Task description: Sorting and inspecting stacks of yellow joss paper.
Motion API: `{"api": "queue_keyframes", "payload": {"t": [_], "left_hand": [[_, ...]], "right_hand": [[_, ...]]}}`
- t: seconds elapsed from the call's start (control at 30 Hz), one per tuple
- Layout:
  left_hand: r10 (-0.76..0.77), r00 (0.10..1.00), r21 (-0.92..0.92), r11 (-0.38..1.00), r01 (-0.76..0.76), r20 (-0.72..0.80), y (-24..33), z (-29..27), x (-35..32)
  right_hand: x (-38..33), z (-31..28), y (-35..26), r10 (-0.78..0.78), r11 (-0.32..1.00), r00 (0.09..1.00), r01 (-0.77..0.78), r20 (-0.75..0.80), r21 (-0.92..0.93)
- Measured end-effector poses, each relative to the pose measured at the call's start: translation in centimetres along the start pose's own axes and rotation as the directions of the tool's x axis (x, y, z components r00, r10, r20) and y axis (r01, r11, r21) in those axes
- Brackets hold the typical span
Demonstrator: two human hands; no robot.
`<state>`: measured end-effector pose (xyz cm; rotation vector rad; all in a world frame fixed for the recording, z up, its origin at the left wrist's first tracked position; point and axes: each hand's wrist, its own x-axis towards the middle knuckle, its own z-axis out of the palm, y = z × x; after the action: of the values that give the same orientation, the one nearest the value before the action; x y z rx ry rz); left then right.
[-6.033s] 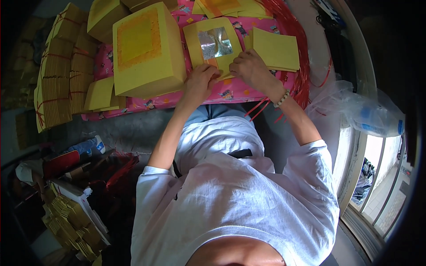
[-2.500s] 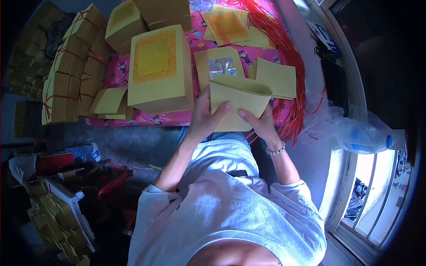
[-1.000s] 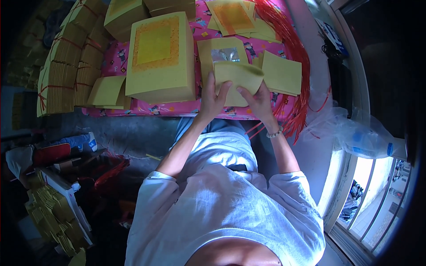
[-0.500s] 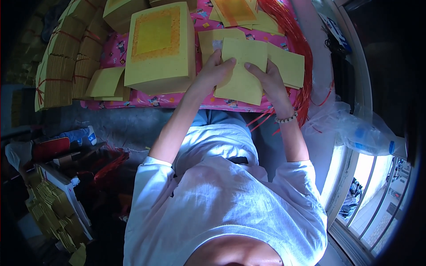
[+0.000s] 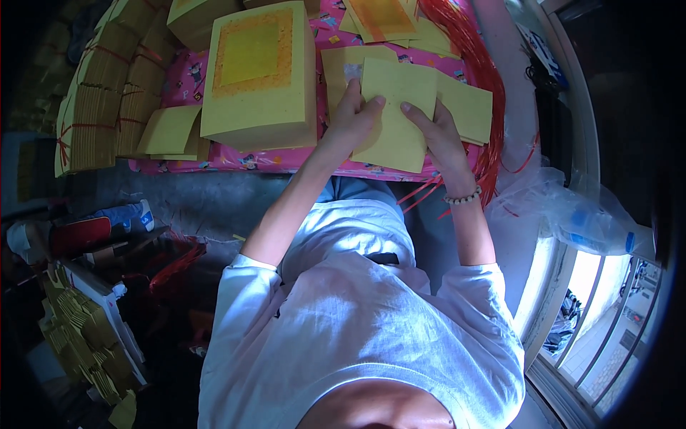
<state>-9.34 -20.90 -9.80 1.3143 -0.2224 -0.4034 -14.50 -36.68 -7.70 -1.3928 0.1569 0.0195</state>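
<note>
Between my two hands is a yellow paper sheet, tilted a little; whether it is one sheet or a thin stack I cannot tell. My left hand grips its left edge, thumb on top and fingers behind. On the right edge my right hand pinches it the same way, with a beaded bracelet on that wrist. More yellow sheets lie under and beside it on the pink patterned table cover. Left of my hands stands a tall block of yellow paper, its top sheet printed with an orange and gold square.
Bundles of folded paper tied with red string line the left side. Red strands hang over the table's right edge. Loose printed sheets lie at the back. A clear plastic bag is at right, near a barred window.
Both hands have shifted very slightly right with the held yellow paper. Their grip looks the same.
</note>
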Motion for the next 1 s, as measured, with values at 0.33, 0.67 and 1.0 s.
{"api": "queue_keyframes", "payload": {"t": [0.33, 0.67, 1.0], "left_hand": [[-0.111, 0.992, -0.259, 0.958, 0.124, 0.063, 1.8, 0.8, -1.4], [0.038, 0.999, -0.041, 0.998, -0.038, -0.014, 0.2, 1.2, -1.0], [0.211, 0.976, 0.228, 0.955, -0.192, -0.062, 0.6, 1.7, -2.4]], "right_hand": [[-1.1, 0.9, 0.1, -0.033, 0.992, 0.996, 0.043, -0.087, 0.119], [-1.1, 1.5, -0.4, 0.075, 0.985, 0.976, -0.040, -0.207, 0.169], [-1.8, 1.3, -0.6, -0.113, 0.993, 0.986, 0.117, -0.119, 0.028]]}}
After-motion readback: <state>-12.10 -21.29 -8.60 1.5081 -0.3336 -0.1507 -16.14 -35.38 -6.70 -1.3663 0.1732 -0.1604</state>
